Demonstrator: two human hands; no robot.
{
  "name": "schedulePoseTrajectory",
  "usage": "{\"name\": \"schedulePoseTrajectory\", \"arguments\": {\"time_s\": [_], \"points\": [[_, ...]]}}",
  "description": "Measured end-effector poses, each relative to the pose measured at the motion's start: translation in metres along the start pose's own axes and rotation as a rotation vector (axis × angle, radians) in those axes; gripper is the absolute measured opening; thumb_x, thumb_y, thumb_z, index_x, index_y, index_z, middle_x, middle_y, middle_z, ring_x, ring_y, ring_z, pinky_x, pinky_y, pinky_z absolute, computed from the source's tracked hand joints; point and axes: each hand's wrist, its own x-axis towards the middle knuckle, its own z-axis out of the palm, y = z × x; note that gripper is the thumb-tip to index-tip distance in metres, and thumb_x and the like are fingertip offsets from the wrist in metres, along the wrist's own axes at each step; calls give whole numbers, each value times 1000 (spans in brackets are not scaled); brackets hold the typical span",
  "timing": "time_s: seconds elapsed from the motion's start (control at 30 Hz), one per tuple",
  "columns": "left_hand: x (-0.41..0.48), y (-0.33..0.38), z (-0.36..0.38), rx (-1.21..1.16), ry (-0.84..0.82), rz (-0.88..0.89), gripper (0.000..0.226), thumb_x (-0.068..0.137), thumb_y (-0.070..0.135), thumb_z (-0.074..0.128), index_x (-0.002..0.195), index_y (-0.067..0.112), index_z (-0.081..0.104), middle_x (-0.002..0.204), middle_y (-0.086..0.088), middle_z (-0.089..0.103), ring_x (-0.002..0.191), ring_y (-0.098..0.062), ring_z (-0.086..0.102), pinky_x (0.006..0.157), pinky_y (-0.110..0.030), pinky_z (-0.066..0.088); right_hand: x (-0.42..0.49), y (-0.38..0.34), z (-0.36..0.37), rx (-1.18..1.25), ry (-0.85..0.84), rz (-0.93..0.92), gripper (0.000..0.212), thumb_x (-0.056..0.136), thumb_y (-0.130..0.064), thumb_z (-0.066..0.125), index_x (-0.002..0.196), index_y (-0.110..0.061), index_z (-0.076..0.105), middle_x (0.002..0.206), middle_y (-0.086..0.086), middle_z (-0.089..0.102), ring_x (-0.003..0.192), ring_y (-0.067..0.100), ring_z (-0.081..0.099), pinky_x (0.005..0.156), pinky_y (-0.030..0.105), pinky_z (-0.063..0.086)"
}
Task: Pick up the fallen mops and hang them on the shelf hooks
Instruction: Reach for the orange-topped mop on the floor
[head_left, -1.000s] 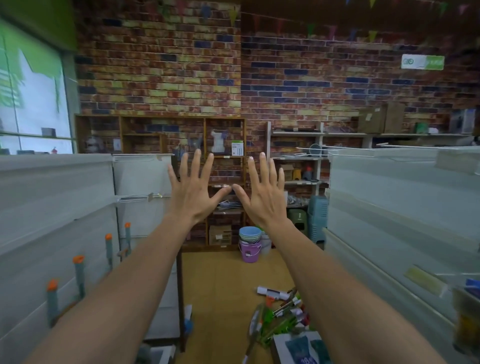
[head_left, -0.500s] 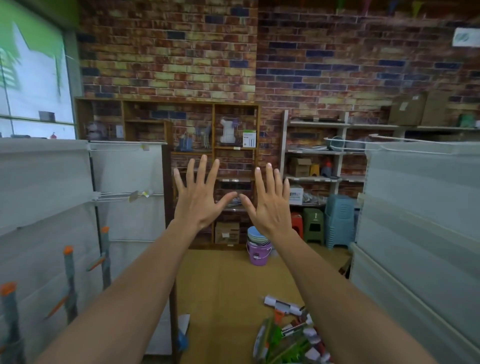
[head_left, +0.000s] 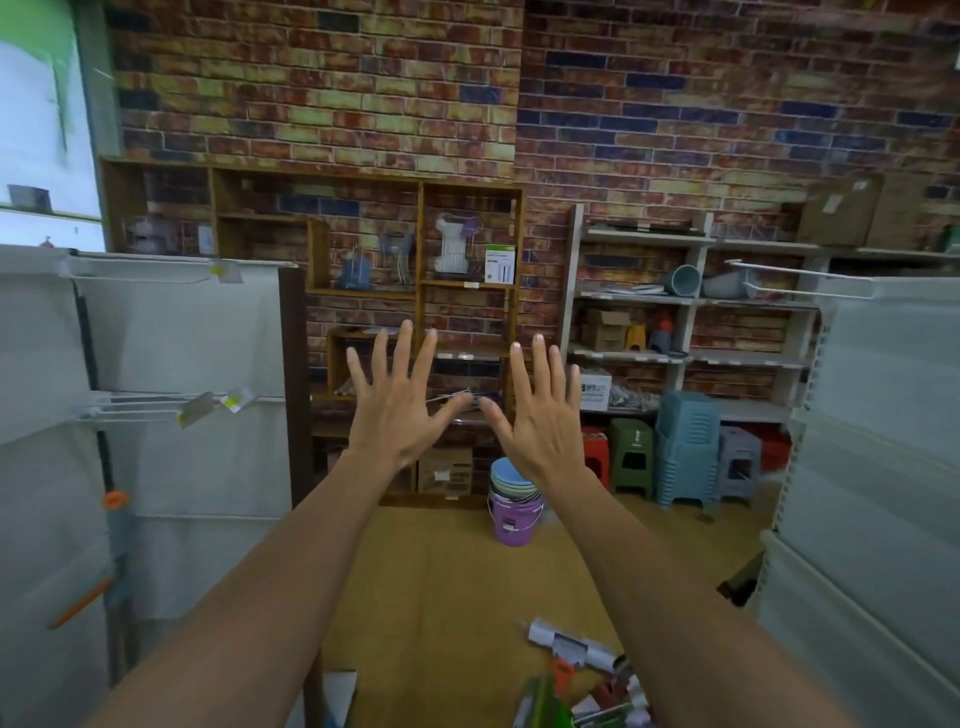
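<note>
My left hand (head_left: 397, 402) and my right hand (head_left: 540, 410) are stretched out in front of me at chest height, backs toward me, fingers spread, thumbs almost touching, holding nothing. The fallen mops (head_left: 576, 675) lie in a heap on the wooden floor at the bottom, between my forearms, partly cut off by the frame edge; white, green and orange parts show. A mop with an orange-capped grey handle (head_left: 114, 525) hangs on the white shelf panel (head_left: 197, 332) at left. Wire shelf hooks (head_left: 156, 408) with price tags stick out of that panel.
A purple bucket with stacked bowls (head_left: 514, 506) stands on the floor ahead. Stacked plastic stools (head_left: 685, 452) sit at the back right under white shelves. A wooden shelf unit (head_left: 415, 291) lines the brick wall. Another white shelf panel (head_left: 883, 441) flanks the aisle at right.
The view has shifted forward and left along the aisle; the mop heap has slid lower in frame and fewer hanging handles show at left. Both hands stay spread and raised.
</note>
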Motion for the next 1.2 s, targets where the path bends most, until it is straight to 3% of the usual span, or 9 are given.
{"name": "schedulePoseTrajectory", "arguments": {"time_s": [0.33, 0.87, 1.2], "points": [[124, -98, 113, 1, -13, -33, 97, 83, 87, 6, 160, 28, 2, 169, -8, 0, 155, -35, -2, 119, -68, -1, 128, 11, 142, -43, 11, 28, 81, 99, -73, 17, 163, -23, 8, 171, 11, 5, 158, 32, 4, 126, 53, 4], [333, -167, 341, -14, 19, 29, 93, 88, 85, 20, 159, 29, -3, 169, -6, -7, 155, -33, -8, 118, -67, -6, 306, 97, 379, -65, 22, 54, 84, 98, -73, 12, 162, -20, 12, 171, 13, 7, 157, 34, 8, 126, 56, 9], [461, -194, 492, -10, 14, 18, 94, 88, 85, 21, 160, 26, 6, 169, -9, 2, 155, -36, 1, 119, -69, 1, 424, 164, 523, -70, 8, 17, 82, 99, -71, 17, 163, -19, 15, 170, 14, 9, 157, 35, 11, 125, 58, 14]]}}
